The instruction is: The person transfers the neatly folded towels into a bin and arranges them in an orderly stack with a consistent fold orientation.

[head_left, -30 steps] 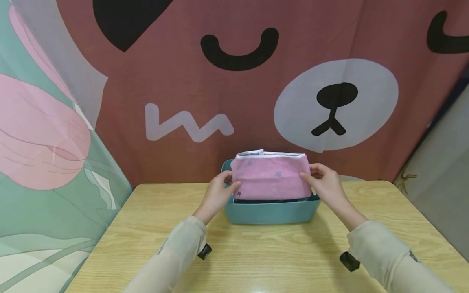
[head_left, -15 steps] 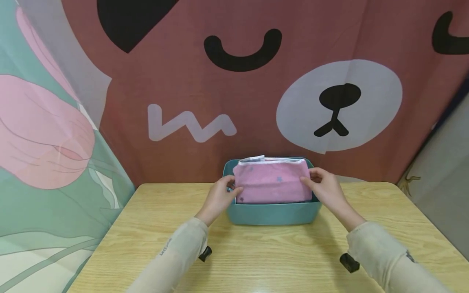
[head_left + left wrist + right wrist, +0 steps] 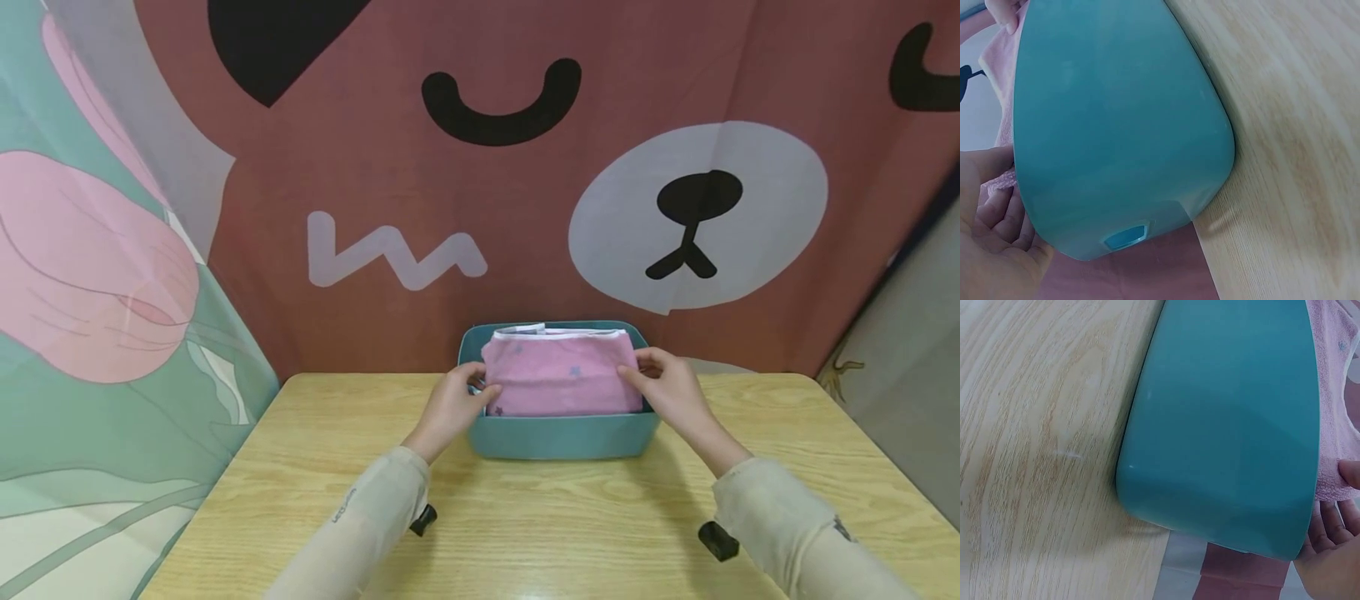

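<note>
A folded pink towel (image 3: pixel 558 375) with small stars and a white edge stands upright, its lower part inside a teal plastic bin (image 3: pixel 566 437). My left hand (image 3: pixel 452 402) pinches the towel's left edge between thumb and fingers. At the opposite edge, my right hand (image 3: pixel 672 392) pinches it the same way. In the left wrist view, the pink cloth (image 3: pixel 1002 69) shows past the bin's wall (image 3: pixel 1122 112), with the thumb close to the rim. The right wrist view shows fingers behind the cloth (image 3: pixel 1334 406) at its corner. The bin's inside is mostly hidden by the towel.
The bin stands on a light wood table (image 3: pixel 555 533), near its back edge. Behind it hangs a curtain (image 3: pixel 375 333) with a printed bear face. A green floral cloth (image 3: pixel 97 433) hangs at the left. A black wrist device (image 3: pixel 718 540) sits under the right sleeve.
Both hands have lowered the towel deeper into the bin; its bottom edge and the dark strip beneath it are now hidden behind the front wall. The view has shifted slightly.
</note>
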Tool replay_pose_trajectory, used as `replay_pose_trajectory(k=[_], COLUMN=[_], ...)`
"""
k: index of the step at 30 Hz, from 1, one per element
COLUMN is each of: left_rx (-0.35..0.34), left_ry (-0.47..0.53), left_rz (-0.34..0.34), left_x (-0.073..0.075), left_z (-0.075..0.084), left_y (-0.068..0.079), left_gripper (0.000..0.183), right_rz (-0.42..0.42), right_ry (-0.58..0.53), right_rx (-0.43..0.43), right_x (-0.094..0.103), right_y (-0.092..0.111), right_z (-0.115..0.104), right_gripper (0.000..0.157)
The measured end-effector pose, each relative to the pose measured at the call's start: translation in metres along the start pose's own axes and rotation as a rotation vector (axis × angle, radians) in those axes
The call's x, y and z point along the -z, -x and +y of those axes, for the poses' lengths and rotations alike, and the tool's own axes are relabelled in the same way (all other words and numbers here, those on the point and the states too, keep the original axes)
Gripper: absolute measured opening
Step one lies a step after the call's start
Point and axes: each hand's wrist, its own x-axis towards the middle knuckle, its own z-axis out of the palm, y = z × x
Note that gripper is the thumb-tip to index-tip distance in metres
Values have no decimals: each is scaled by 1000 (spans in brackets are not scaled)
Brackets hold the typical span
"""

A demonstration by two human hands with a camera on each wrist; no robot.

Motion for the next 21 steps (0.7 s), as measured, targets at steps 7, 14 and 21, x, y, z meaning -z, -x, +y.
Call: replay_pose_trajectory(k=[7,14,21], left_rx=[-1,0,-13], left_ry=[4,6,60], left_rz=[11,15,31], left_x=[-2,-3,-4], left_z=[-1,-1,-2], left_y=[-3,-4,-4], left_gripper=[18,22,24], right_rz=[4,3,25], right_ry=[6,13,-8], right_rx=[-9,-11,7], right_x=[0,-1,-2], right_y=[-2,-3,-1], right_z=[1,1,4], right_gripper=[40,42,37])
